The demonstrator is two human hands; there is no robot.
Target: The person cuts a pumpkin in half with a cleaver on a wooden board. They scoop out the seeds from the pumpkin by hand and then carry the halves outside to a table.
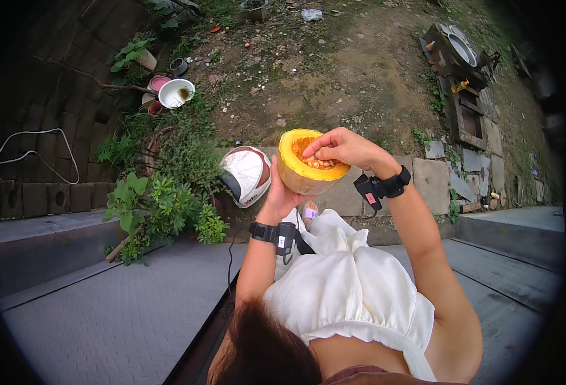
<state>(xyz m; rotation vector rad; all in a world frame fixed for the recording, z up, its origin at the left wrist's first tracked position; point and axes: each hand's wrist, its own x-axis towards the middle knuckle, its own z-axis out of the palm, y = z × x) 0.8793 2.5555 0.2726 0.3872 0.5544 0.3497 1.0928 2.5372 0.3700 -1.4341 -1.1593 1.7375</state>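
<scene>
A cut pumpkin (301,182) is held up in front of the body, above the stone paving (432,185), with its hollow turned upward. It is carried by the left hand (280,199), which is cupped around the rind from below and from the left. The right hand (346,149) is brought over the rim from the right, its bent fingertips set in the orange pulp (300,147), just beside the pale seeds (320,164). The fingers and thumb are drawn near one another; whether pulp or a seed is pinched between them cannot be told.

The pumpkin is judged to be fairly heavy for one palm, with a stiff wall and a firm rind. The pulp is likely soft, stringy and wet, and the seeds slippery, so the rind is best gripped low and on the outside, with the palm kept under the weight. The thick yellow rim can also be steadied, though it may be slick where it is cut.

Near the left hand, room is narrowed by a white bag-like thing (249,172) and, beyond it, by leafy plants (161,208). More room is offered ahead, over the bare earth (360,86), and to the right above the paving. A sandalled foot (310,212) is seen below the pumpkin, where anything dropped could land.
</scene>
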